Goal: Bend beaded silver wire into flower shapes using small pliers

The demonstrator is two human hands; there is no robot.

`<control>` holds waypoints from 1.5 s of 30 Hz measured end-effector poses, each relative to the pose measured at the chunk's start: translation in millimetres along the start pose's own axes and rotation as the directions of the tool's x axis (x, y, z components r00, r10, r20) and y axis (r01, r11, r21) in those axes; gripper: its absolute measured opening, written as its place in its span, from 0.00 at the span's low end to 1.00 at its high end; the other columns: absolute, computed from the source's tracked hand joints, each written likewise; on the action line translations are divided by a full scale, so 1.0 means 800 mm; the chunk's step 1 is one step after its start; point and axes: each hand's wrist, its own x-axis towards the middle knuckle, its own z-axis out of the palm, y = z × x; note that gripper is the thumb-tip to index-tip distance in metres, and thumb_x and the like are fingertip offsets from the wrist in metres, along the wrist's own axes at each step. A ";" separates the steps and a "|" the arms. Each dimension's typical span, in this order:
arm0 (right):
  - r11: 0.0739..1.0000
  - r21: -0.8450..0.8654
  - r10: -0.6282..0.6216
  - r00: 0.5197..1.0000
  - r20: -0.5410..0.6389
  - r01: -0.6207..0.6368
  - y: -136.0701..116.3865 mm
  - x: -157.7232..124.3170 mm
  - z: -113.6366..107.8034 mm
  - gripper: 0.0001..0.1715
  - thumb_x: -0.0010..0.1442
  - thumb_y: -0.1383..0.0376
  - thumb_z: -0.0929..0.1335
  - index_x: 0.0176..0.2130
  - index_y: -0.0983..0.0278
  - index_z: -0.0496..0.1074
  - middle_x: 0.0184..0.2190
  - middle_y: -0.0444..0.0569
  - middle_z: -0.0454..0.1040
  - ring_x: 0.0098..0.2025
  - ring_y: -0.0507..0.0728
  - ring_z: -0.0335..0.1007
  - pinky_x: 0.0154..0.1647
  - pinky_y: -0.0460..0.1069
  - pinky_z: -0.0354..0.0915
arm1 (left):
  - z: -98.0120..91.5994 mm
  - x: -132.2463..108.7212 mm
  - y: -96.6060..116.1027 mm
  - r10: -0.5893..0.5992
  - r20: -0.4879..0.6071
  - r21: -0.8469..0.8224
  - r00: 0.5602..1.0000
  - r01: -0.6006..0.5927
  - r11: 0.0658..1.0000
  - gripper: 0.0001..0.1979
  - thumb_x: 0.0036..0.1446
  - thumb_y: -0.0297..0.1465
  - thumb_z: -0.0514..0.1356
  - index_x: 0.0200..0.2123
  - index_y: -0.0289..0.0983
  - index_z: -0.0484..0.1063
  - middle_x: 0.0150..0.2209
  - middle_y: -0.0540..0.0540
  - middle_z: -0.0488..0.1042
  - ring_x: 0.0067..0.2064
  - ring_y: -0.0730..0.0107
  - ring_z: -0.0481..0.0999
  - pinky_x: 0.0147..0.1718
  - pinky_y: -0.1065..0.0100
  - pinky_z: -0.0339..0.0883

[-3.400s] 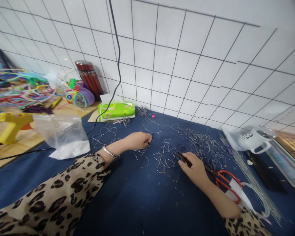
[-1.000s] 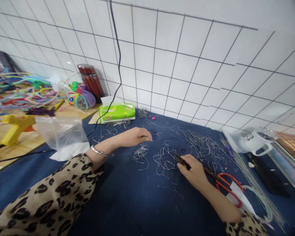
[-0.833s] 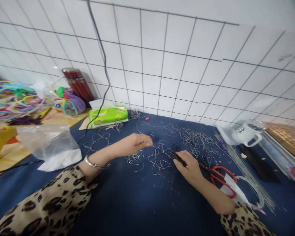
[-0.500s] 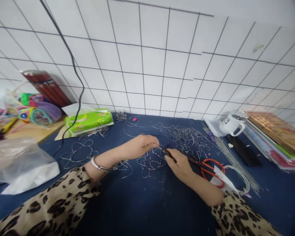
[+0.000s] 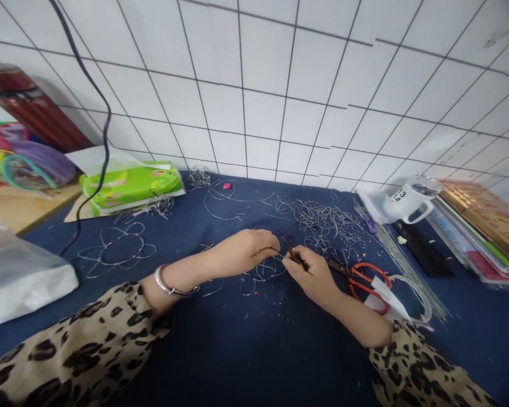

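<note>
My left hand (image 5: 241, 250), a silver bangle on its wrist, is closed with the fingertips pinching thin wire. Close by on the right, my right hand (image 5: 316, 278) grips small dark pliers (image 5: 296, 257), their jaws pointing up and left. The thumb and fingertips of that hand are near the wire between the two hands. Below them lies a looped wire shape (image 5: 261, 276) with tiny pink beads, partly covered by my left hand. A flower-shaped wire frame (image 5: 119, 249) rests on the blue cloth to the left.
Tangled wire pieces (image 5: 322, 220) lie behind my right hand. Orange-handled scissors (image 5: 367, 282) and straight wires (image 5: 401, 263) are on the right, with a white mug (image 5: 409, 200) and stacked books (image 5: 487, 237). A green tissue pack (image 5: 131, 186) and plastic bag (image 5: 25, 277) are left.
The view has shifted, moving objects on the left further left. My hands stay close together; the pliers remain in my right hand, and my fingertips have come nearer the wire.
</note>
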 end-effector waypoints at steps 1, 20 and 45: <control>1.000 -0.007 -0.006 1.000 -0.004 0.006 0.000 -0.001 0.001 0.09 0.57 0.60 0.63 0.32 0.64 0.65 0.25 0.42 0.62 0.28 0.50 0.59 0.31 0.45 0.57 | 0.001 0.000 0.002 -0.004 0.008 -0.002 1.000 0.004 1.000 0.09 0.60 0.28 0.50 0.38 0.35 0.70 0.35 0.47 0.71 0.37 0.70 0.70 0.37 0.69 0.63; 0.948 0.315 0.041 0.998 0.039 -0.051 -0.005 -0.004 -0.005 0.10 0.59 0.61 0.62 0.29 0.64 0.65 0.24 0.42 0.64 0.28 0.50 0.60 0.33 0.46 0.57 | 0.002 -0.002 0.013 -0.105 -0.027 -0.178 0.994 0.098 0.979 0.08 0.58 0.26 0.50 0.32 0.35 0.69 0.30 0.50 0.68 0.24 0.80 0.68 0.26 0.76 0.62; 0.839 0.526 0.146 0.989 0.024 -0.136 0.005 -0.003 -0.006 0.11 0.57 0.59 0.63 0.30 0.64 0.65 0.22 0.42 0.66 0.26 0.50 0.62 0.30 0.46 0.59 | 0.001 -0.010 0.004 0.299 -0.100 0.077 0.949 -0.292 0.953 0.13 0.58 0.21 0.45 0.39 0.37 0.67 0.39 0.43 0.71 0.39 0.71 0.71 0.37 0.71 0.66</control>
